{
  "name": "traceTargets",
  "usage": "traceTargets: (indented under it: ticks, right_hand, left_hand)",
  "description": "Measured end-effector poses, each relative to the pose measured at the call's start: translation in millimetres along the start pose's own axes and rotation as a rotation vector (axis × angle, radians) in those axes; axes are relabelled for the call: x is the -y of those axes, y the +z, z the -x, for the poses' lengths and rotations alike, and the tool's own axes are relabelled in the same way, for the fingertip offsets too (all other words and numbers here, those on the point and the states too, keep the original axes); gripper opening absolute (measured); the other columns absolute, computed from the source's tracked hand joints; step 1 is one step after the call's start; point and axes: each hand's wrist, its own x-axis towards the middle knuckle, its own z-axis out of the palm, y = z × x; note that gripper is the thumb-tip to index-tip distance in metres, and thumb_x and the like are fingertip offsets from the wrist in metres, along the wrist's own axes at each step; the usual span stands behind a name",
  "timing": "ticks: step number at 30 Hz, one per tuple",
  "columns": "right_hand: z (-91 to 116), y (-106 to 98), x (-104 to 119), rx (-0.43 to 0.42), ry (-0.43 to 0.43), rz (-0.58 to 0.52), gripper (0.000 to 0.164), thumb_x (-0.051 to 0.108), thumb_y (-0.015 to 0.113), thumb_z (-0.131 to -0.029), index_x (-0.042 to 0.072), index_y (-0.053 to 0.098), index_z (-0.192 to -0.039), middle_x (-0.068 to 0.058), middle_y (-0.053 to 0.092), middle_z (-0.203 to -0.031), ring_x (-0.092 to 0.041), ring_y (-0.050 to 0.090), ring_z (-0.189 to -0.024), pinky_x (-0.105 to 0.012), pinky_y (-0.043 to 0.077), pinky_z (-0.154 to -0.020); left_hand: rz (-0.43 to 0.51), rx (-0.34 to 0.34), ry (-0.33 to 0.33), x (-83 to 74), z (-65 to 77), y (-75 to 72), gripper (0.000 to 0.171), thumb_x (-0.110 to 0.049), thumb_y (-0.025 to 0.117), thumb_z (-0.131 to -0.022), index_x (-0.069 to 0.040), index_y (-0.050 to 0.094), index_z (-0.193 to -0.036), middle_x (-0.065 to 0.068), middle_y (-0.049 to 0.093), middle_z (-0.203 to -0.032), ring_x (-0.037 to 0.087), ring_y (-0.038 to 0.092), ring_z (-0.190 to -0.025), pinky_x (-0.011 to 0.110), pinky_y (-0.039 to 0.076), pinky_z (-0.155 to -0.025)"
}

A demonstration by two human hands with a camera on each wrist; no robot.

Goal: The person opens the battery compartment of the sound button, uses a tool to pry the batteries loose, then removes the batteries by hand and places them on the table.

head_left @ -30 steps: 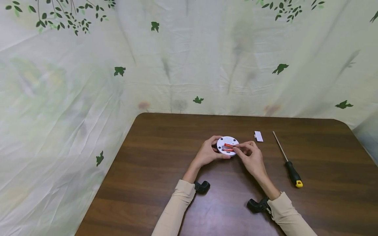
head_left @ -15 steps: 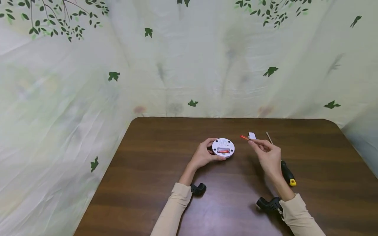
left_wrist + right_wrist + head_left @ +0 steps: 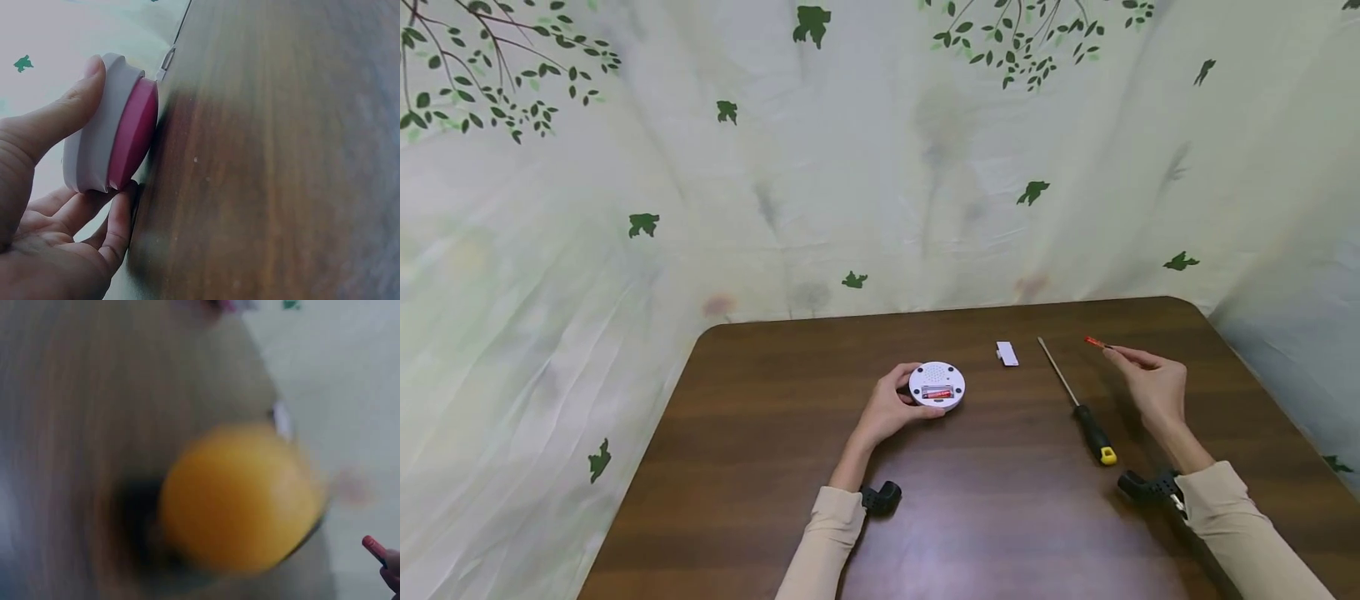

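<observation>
In the head view my left hand (image 3: 883, 408) grips a round white device (image 3: 936, 373) by its rim. Its underside faces up, with dark feet and an uncovered battery compartment holding one red battery (image 3: 937, 395). From the side, in the left wrist view, the device shows a white body and a pink layer (image 3: 135, 134), between my thumb above and fingers below. My right hand (image 3: 1156, 390), off to the right, pinches another thin red battery (image 3: 1096, 342) between thumb and fingertips. That battery (image 3: 373, 547) also peeks in at the right wrist view's edge.
A small white cover (image 3: 1007, 354) lies on the brown table (image 3: 977, 500). Between it and my right hand lies a screwdriver (image 3: 1092, 429) with a black and yellow handle; its yellow end (image 3: 240, 500) looms blurred in the right wrist view. A leaf-patterned cloth (image 3: 850, 167) hangs behind.
My right hand has lifted one red battery out of the device and carried it rightward, past the cover and the screwdriver. My left hand keeps holding the device. The head view has shifted.
</observation>
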Motion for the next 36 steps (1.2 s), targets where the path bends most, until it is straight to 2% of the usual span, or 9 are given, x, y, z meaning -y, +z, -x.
traceTargets:
  ticks: [7,11,13,16,18,20,27,33,36]
  right_hand:
    - [-7.2,26.5,-35.1,-0.081,-0.051,0.098,0.044,0.042,0.081,-0.089,0.005,0.081,-0.111,0.035,0.059,-0.062,-0.002,0.047,-0.054,-0.023,0.033,-0.048]
    - [-4.7,39.6,-45.2,-0.141,-0.13,0.126,0.033,0.034,0.084,-0.089,0.005,0.083,-0.105,0.037,0.056,-0.06,0.006,0.05,-0.052,-0.019,0.035,-0.048]
    - [-3.8,44.0,-45.8,-0.175,-0.192,0.146,0.028,0.029,0.085,-0.088,0.004,0.083,-0.1,0.028,0.064,-0.061,0.011,0.049,-0.05,-0.017,0.035,-0.048]
    - [-3.5,48.1,-42.2,-0.214,-0.277,0.204,0.023,0.025,0.085,-0.087,0.003,0.084,-0.095,0.001,0.076,-0.069,0.019,0.044,-0.052,-0.015,0.033,-0.051]
    - [-3.8,49.3,-39.6,-0.222,-0.317,0.251,0.022,0.023,0.084,-0.088,0.002,0.084,-0.094,-0.015,0.078,-0.076,0.021,0.039,-0.051,-0.017,0.031,-0.05]
    - [-4.7,49.8,-37.3,-0.222,-0.338,0.301,0.021,0.022,0.083,-0.089,0.002,0.084,-0.094,-0.021,0.077,-0.079,0.02,0.035,-0.05,-0.019,0.029,-0.049]
    - [-7.5,41.8,-36.4,-0.203,-0.315,0.392,0.024,0.025,0.079,-0.092,0.003,0.083,-0.098,-0.015,0.072,-0.07,0.007,0.035,-0.047,-0.026,0.029,-0.043]
    - [-5.6,13.7,-35.1,-0.088,-0.142,0.231,0.037,0.036,0.078,-0.092,0.005,0.08,-0.113,0.019,0.05,-0.059,-0.004,0.041,-0.05,-0.025,0.029,-0.048]
    - [-1.4,4.8,-25.6,0.015,-0.073,0.138,0.046,0.042,0.077,-0.092,0.007,0.077,-0.121,0.021,0.055,-0.067,-0.004,0.042,-0.056,-0.025,0.031,-0.049]
  left_hand:
    - [-0.008,0.009,-0.008,9.9,16.2,-9.7,0.08,-0.021,0.097,-0.072,-0.014,0.057,-0.141,0.006,0.073,-0.131,0.012,0.066,-0.09,0.023,0.055,-0.08]
    - [-0.021,0.001,0.003,10.3,19.4,-16.7,0.079,-0.018,0.097,-0.07,-0.013,0.058,-0.139,0.007,0.074,-0.128,0.012,0.067,-0.087,0.022,0.055,-0.077]
    - [-0.027,-0.001,0.017,9.1,18.4,-19.5,0.079,-0.017,0.097,-0.07,-0.013,0.059,-0.139,0.007,0.074,-0.127,0.012,0.068,-0.087,0.022,0.056,-0.077]
    - [-0.041,-0.003,0.027,7.0,15.4,-21.7,0.079,-0.019,0.097,-0.071,-0.014,0.058,-0.139,0.005,0.074,-0.129,0.011,0.067,-0.091,0.023,0.056,-0.08]
    - [-0.047,-0.006,0.026,5.7,13.7,-22.3,0.08,-0.019,0.098,-0.07,-0.014,0.058,-0.14,0.004,0.073,-0.13,0.01,0.066,-0.093,0.025,0.056,-0.083]
    - [-0.051,-0.01,0.019,4.8,12.4,-22.4,0.08,-0.019,0.098,-0.07,-0.015,0.058,-0.14,0.003,0.073,-0.131,0.01,0.066,-0.096,0.027,0.056,-0.085]
    - [-0.044,0.006,0.032,3.2,5.7,-16.1,0.08,-0.018,0.097,-0.071,-0.014,0.058,-0.141,0.003,0.073,-0.131,0.01,0.066,-0.096,0.029,0.056,-0.086]
    - [-0.033,0.038,0.057,2.9,-1.4,-3.6,0.079,-0.018,0.097,-0.072,-0.013,0.058,-0.14,0.005,0.073,-0.131,0.008,0.065,-0.096,0.024,0.055,-0.084]
    - [-0.027,0.02,0.058,6.0,0.6,-3.9,0.078,-0.018,0.097,-0.072,-0.012,0.058,-0.14,0.005,0.073,-0.13,0.009,0.065,-0.097,0.024,0.056,-0.084]
